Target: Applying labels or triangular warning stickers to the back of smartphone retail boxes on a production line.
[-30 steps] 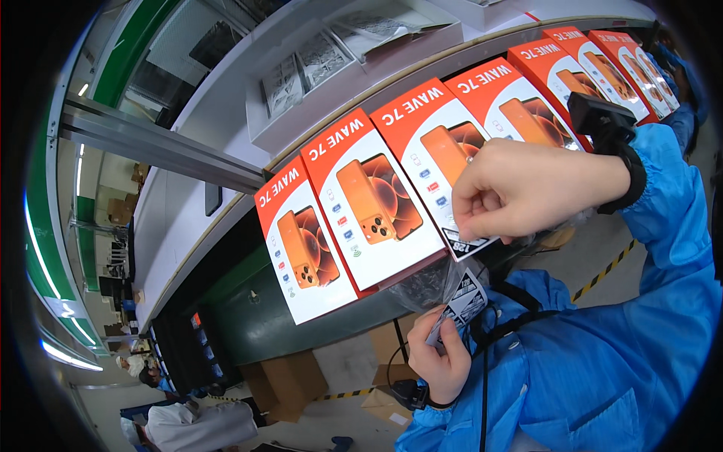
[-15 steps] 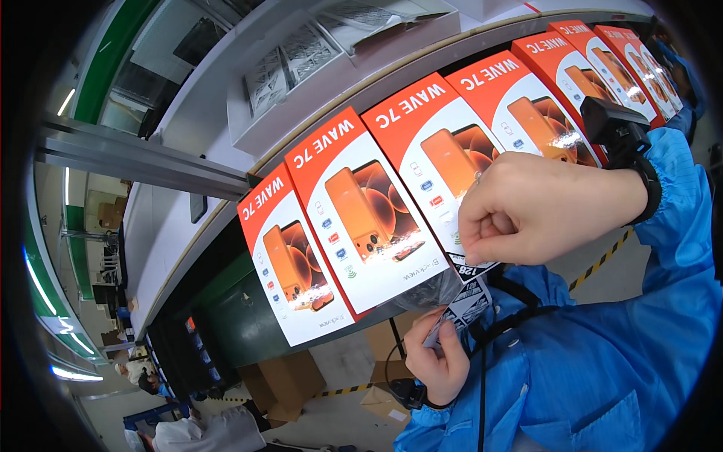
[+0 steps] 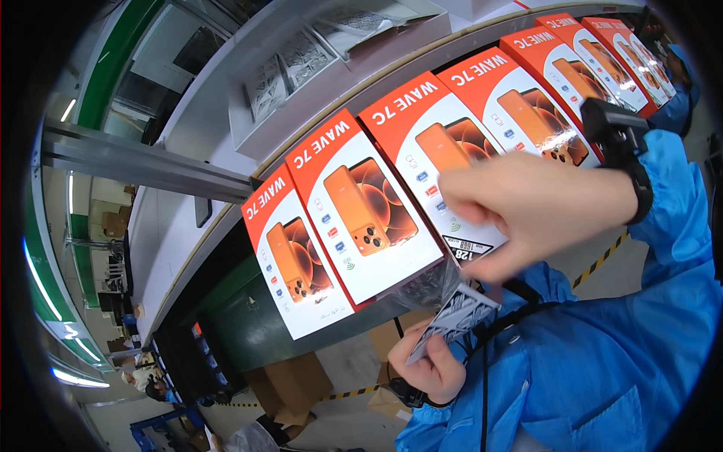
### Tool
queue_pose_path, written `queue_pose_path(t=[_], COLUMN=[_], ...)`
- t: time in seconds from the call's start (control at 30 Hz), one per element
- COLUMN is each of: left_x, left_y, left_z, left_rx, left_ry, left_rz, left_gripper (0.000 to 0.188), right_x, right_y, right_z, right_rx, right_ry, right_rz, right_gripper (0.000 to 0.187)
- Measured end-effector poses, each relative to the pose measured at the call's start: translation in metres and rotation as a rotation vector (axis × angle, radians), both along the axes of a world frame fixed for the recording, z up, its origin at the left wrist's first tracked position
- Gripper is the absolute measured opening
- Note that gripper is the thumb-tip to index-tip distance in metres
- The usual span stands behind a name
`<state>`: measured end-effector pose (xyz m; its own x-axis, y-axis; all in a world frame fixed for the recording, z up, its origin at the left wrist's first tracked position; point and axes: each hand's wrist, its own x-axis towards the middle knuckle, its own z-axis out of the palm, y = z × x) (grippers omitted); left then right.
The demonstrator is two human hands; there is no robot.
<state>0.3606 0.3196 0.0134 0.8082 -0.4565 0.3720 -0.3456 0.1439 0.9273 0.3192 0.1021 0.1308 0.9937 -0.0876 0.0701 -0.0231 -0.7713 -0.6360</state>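
Phone cartons (image 3: 361,211): at least six in view, laid side by side in one row along the conveyor belt (image 3: 248,279), running from lower left to upper right. Each is a flat box, orange-red at the head and white below, printed with an orange handset.

Booklet stacks (image 3: 286,71): two, grey-printed, in a pale tray on the shelf above the belt.

Leaflet (image 3: 452,320): one, small, grey-patterned, in a clear plastic sleeve, held below the belt's edge, just under the third carton. Left hand (image 3: 429,365): curled around the leaflet's lower end, fingers closed on it.

Right hand (image 3: 535,207): one, blurred, hovering over the third and fourth cartons, fingers bunched downward; whether it grips anything cannot be told. Black wrist device (image 3: 621,143) and blue sleeve (image 3: 678,226) behind it.

Room: factory floor, green-framed line at left, cardboard boxes (image 3: 286,399) beneath.
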Motion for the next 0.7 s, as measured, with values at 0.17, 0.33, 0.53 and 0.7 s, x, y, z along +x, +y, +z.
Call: queue_pose_path(t=[0.17,0.33,0.53,0.7], left_x=[-0.001,0.004,0.003,0.004], left_y=[0.007,0.015,0.030,0.039], left_z=[0.015,0.011,0.010,0.010], left_rx=[-0.233,-0.447,-0.306,-0.352], left_ry=[0.134,0.289,0.421,0.276], left_rz=[0.034,-0.195,-0.156,-0.043], left_gripper=[0.019,0.060,0.068,0.062], right_x=[-0.026,-0.031,-0.024,-0.017], right_y=[0.036,0.053,0.073,0.089], right_z=[-0.010,-0.030,-0.032,-0.049], right_rx=[0.405,0.640,0.474,0.004], right_ry=[0.178,0.006,-0.191,-0.441], right_rz=[0.206,0.088,0.003,0.162], right_gripper=[0.032,0.020,0.017,0.024])
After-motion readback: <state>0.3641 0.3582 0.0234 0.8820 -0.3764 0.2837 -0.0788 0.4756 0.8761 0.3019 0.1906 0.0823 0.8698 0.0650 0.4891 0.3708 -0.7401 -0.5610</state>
